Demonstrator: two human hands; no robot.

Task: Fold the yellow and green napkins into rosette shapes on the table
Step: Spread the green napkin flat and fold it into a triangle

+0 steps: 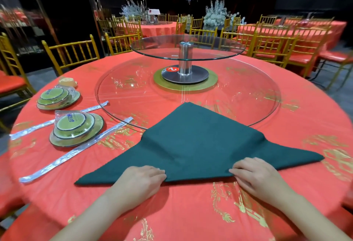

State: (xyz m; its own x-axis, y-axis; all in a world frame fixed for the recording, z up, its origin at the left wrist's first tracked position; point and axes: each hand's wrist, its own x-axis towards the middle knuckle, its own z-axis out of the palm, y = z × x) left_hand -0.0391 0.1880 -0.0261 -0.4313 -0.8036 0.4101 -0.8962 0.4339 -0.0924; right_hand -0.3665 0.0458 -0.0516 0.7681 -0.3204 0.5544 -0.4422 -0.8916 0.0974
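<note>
A dark green napkin [193, 143] lies on the red tablecloth, folded into a wide triangle. Its apex points away from me and rests on the glass turntable's rim; its long edge runs near me. My left hand [141, 178] lies on the near edge left of centre, fingertips curled at the hem. My right hand [254, 173] lies on the same edge right of centre, fingertips pinching the hem. A rolled yellow napkin [67, 81] sits far left behind the plates.
Two wrapped stacks of green-rimmed dishes [76, 128] [57, 97] and plastic-sleeved chopsticks [76, 152] lie at left. A large glass turntable [122, 91] with a raised glass tier [187, 47] fills the table's middle. Gold chairs [70, 53] ring the table.
</note>
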